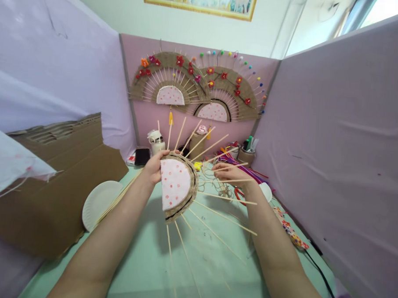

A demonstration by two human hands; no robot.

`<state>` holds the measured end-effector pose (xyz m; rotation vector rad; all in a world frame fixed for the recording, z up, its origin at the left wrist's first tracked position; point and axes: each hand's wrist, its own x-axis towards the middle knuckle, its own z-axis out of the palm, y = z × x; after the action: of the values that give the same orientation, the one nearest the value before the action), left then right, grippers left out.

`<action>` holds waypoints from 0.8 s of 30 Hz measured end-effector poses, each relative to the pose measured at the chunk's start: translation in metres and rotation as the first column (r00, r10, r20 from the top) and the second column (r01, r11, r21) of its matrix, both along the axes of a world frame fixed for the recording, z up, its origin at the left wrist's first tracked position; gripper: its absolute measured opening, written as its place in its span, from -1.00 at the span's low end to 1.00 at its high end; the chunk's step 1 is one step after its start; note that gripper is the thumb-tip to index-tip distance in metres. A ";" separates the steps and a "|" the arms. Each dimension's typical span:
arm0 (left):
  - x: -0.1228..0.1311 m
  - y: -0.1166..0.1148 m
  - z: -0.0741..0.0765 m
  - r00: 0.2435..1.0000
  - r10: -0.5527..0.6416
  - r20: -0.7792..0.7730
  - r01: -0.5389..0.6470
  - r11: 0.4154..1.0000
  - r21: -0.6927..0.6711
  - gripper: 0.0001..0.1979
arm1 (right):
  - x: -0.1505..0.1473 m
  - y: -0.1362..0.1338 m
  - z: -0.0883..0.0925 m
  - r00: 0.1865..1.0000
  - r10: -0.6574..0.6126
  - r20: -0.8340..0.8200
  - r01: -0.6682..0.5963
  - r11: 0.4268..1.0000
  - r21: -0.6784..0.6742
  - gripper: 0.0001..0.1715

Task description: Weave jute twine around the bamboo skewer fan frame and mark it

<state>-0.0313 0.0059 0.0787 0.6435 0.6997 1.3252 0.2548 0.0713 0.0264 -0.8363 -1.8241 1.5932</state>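
My left hand (154, 168) grips the upper end of a half-round craft fan (176, 183), tilted on its side above the table. Dotted white-and-pink cloth covers its middle, and brown twine with a black line winds round the curved edge. Thin wooden sticks (224, 214) spread out from that edge. Among the sticks on the right, my right hand (229, 173) has its fingers pinched together on a strand of twine (208, 171). Loose loops of the same twine trail down to a tangle (226, 192) below the hand.
Two finished fans (171, 73) with flowers hang on the pink back panel (147, 116). Brown cardboard (49, 182) and a paper plate (99, 201) are at left. A white bottle (156, 140), pen holder (247, 155), pipe cleaners (247, 171) and a power strip (290, 232) line the table (141, 265).
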 end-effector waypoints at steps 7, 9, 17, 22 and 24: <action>-0.023 0.000 0.010 0.997 0.078 -0.008 -0.078 0.996 0.038 -0.78 | 0.009 0.009 0.001 0.989 -0.099 -0.112 0.101 0.995 0.009 -0.52; -0.028 0.000 0.012 0.993 0.120 -0.004 -0.120 0.992 0.049 -0.77 | 0.014 0.009 0.004 0.983 -0.152 -0.103 0.155 0.988 0.027 -0.51; -0.054 0.000 0.019 0.951 0.308 0.022 -0.308 0.951 0.021 -0.73 | 0.040 0.015 0.009 0.881 -0.443 -0.167 0.456 0.888 0.050 -0.53; -0.053 0.001 0.016 0.956 0.293 0.023 -0.294 0.956 0.006 -0.75 | 0.043 0.023 0.007 0.791 -0.548 -0.272 0.584 0.809 0.070 -0.53; -0.054 0.003 0.015 0.955 0.296 0.022 -0.296 0.955 0.004 -0.75 | 0.046 0.026 0.005 0.777 -0.551 -0.303 0.595 0.801 0.068 -0.52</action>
<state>-0.0849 0.0085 0.0939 0.5427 0.7967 1.6089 0.3009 0.0968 0.0314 -0.9360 -1.3026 1.0814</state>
